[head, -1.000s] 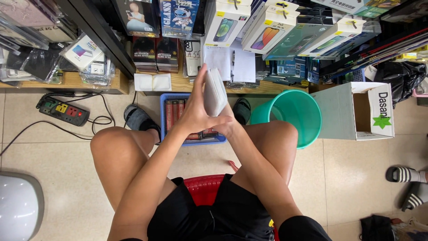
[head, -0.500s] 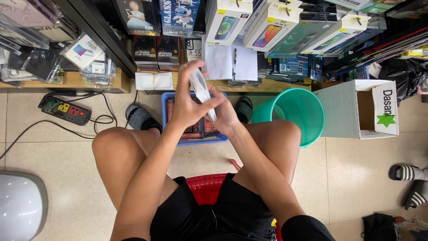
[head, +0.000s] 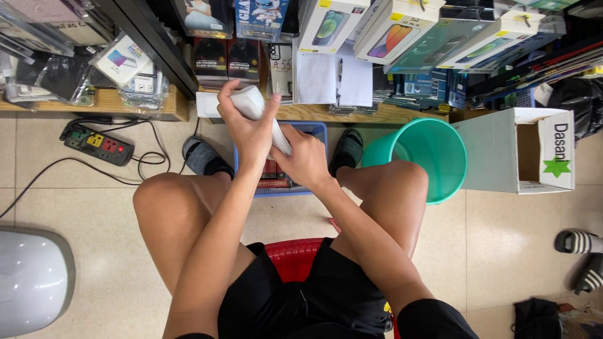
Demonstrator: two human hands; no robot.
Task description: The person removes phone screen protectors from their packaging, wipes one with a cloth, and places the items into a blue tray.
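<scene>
**Seated person gripping a flat white object over a blue basket, head view**

Far left, a rounded grey-white object (head: 28, 282) lies on the tiled floor. Beyond it, a black power strip (head: 97, 143) with coloured switches lies near the wooden shelf edge (head: 100, 103), its cable trailing across the tiles. Clear plastic packets (head: 122, 63) rest on this shelf.

Centre left, the left hand (head: 248, 129) is raised, its fingers closed around the upper end of a flat white object (head: 260, 113), which tilts from upper left down to lower right. Just beside it, the right hand (head: 308, 160) clasps the lower end of the same object, so both hands are clamped on it and touch one another. The object is held in the air above a blue basket (head: 317, 132), which stands on the floor between the person's feet in dark slippers (head: 204, 157) and holds a row of reddish flat items. The person sits on a red stool (head: 292, 257), knees apart.

Behind the hands, white sheets of paper (head: 333, 78) hang at the shelf front; boxed phone accessories (head: 389, 28) are stacked above.

Right of centre, a green bucket (head: 433, 147) stands touching the right knee. Next to it, an open white cardboard box (head: 521, 150) lies on its side. At the far right edge, a striped sandal (head: 578, 242) of another person shows.
</scene>
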